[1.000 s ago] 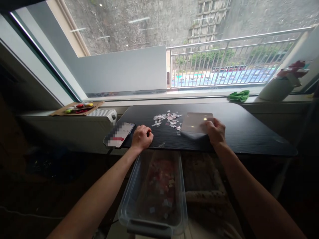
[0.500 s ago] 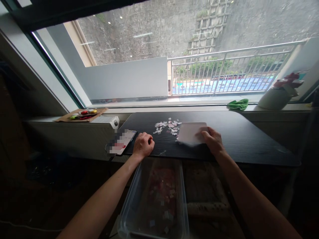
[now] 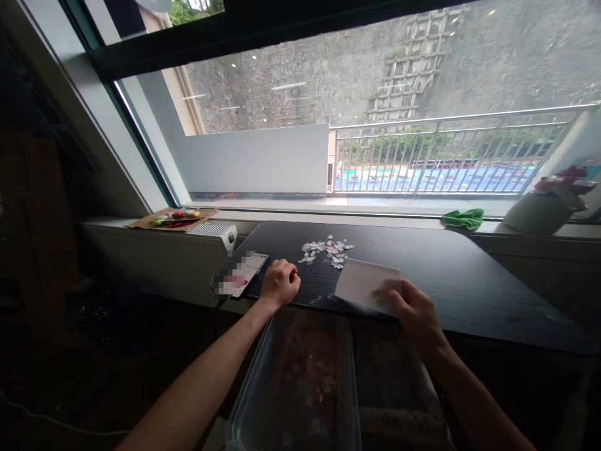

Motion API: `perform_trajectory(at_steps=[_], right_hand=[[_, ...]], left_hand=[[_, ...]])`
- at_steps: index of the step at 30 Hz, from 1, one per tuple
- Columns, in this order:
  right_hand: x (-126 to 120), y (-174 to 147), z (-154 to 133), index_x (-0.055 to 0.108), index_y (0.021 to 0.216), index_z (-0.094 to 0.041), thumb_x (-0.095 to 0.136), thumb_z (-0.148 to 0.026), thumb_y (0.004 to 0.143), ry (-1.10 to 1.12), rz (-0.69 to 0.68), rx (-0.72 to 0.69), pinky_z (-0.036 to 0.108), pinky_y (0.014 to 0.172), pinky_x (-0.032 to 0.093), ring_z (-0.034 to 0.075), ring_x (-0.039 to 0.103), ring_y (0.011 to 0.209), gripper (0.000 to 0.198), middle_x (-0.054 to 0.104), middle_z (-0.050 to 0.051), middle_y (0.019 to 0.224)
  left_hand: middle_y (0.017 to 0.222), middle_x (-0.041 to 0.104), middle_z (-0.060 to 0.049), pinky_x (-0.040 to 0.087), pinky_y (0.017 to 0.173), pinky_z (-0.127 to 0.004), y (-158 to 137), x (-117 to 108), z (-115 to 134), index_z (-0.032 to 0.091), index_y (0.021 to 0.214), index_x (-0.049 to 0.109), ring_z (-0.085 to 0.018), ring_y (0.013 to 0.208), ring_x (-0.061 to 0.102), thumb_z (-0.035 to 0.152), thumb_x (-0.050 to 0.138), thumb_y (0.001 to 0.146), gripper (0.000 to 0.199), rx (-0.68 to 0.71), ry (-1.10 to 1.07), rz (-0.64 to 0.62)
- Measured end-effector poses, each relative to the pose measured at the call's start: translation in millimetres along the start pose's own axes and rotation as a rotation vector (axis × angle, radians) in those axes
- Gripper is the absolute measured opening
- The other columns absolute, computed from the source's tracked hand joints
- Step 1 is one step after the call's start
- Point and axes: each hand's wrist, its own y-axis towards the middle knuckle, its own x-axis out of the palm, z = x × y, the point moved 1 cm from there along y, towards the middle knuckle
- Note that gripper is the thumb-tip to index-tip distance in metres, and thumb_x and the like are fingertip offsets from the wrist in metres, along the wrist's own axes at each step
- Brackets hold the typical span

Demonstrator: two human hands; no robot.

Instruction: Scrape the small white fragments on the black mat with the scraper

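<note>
In the head view, my right hand [image 3: 417,311] grips a pale, flat plastic scraper [image 3: 364,282] by its right end. The scraper is tilted over the black table [image 3: 436,269] by its front edge, just below a loose pile of small white paper scraps [image 3: 326,248]. My left hand [image 3: 280,282] rests as a loose fist at the table's front edge, with nothing visible in it. Beside it on the left lies a phone [image 3: 248,272], partly blurred out. Beneath the table edge, a clear plastic bin [image 3: 354,388] holds scattered scraps.
A radiator [image 3: 211,235] stands left of the table, with colourful items on brown cardboard [image 3: 141,220] nearby. A green cloth [image 3: 464,219] and a pale pot-like container [image 3: 530,212] sit on the right of the sill. The window runs behind the table.
The scraper has moved off the right side of the scrap pile, toward the front edge, and turned. My left hand stays beside the phone. The camera view has shifted.
</note>
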Motion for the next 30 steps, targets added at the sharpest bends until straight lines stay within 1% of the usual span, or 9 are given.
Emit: perform_trajectory(at_steps=[2,5,7,12,16,19,23,27,30], right_hand=[[4,3,-1,0.068,0.087,-0.019,0.060,-0.043,0.068,0.060,-0.021,0.011,0.033,0.064,0.053,0.022,0.068,0.071,0.031,0.074,0.004,0.078],[5,15,1,0.067,0.087,-0.020,0.060,-0.041,0.067,0.083,0.066,0.025,0.035,0.068,0.054,0.023,0.069,0.074,0.029,0.074,0.004,0.079],[4,23,4,0.067,0.085,-0.021,0.060,-0.039,0.066,0.072,0.079,0.031,0.037,0.071,0.055,0.024,0.069,0.075,0.027,0.075,0.004,0.079],[4,25,6,0.069,0.083,-0.022,0.063,-0.039,0.066,0.104,-0.039,0.031,0.035,0.068,0.055,0.023,0.069,0.072,0.024,0.075,0.003,0.078],[0,20,8,0.068,0.084,-0.023,0.064,-0.039,0.067,0.204,0.033,0.041,0.032,0.067,0.055,0.021,0.069,0.072,0.024,0.076,0.002,0.079],[-1,21,11,0.068,0.081,-0.022,0.064,-0.036,0.065,0.139,0.067,0.030,0.031,0.063,0.054,0.020,0.068,0.068,0.022,0.074,0.001,0.074],[3,18,9,0.069,0.082,-0.021,0.062,-0.039,0.070,0.062,-0.020,-0.028,0.029,0.058,0.052,0.019,0.066,0.064,0.023,0.073,0.001,0.072],[8,10,2,0.070,0.083,-0.020,0.064,-0.041,0.071,0.152,-0.162,-0.021,0.029,0.060,0.053,0.019,0.067,0.068,0.025,0.074,0.002,0.076],[8,8,0,0.070,0.086,-0.020,0.065,-0.043,0.071,0.189,-0.194,-0.010,0.030,0.062,0.055,0.020,0.069,0.071,0.028,0.075,0.003,0.080]], left_hand=[[0.080,0.060,-0.005,0.046,0.081,-0.035,0,0,0,0.021,0.073,0.061,-0.021,0.083,0.053,0.017,0.052,0.077,0.011,-0.001,0.003,-0.003],[0.081,0.060,-0.005,0.046,0.081,-0.035,0,0,1,0.021,0.073,0.061,-0.021,0.084,0.053,0.017,0.052,0.078,0.011,-0.004,0.006,-0.009],[0.081,0.060,-0.005,0.046,0.080,-0.035,0,0,1,0.021,0.072,0.060,-0.021,0.084,0.053,0.017,0.052,0.078,0.011,-0.008,0.006,-0.012],[0.081,0.061,-0.005,0.046,0.081,-0.034,0,-1,1,0.021,0.072,0.060,-0.021,0.084,0.054,0.016,0.052,0.078,0.011,-0.010,0.002,-0.016],[0.081,0.061,-0.006,0.046,0.081,-0.035,0,-1,2,0.020,0.073,0.061,-0.022,0.085,0.054,0.016,0.052,0.078,0.012,-0.012,0.008,-0.018],[0.081,0.061,-0.006,0.046,0.081,-0.035,0,0,2,0.020,0.073,0.061,-0.022,0.085,0.054,0.016,0.052,0.078,0.012,-0.016,0.007,-0.023],[0.082,0.061,-0.005,0.046,0.082,-0.035,0,0,3,0.020,0.073,0.061,-0.022,0.086,0.054,0.016,0.052,0.078,0.011,-0.028,0.003,-0.025],[0.083,0.061,-0.005,0.046,0.081,-0.035,0,-1,3,0.021,0.073,0.061,-0.021,0.085,0.053,0.016,0.052,0.077,0.011,-0.026,-0.001,-0.024],[0.083,0.061,-0.005,0.046,0.081,-0.035,-1,-1,3,0.021,0.073,0.061,-0.021,0.085,0.053,0.016,0.052,0.077,0.010,-0.028,-0.004,-0.019]])
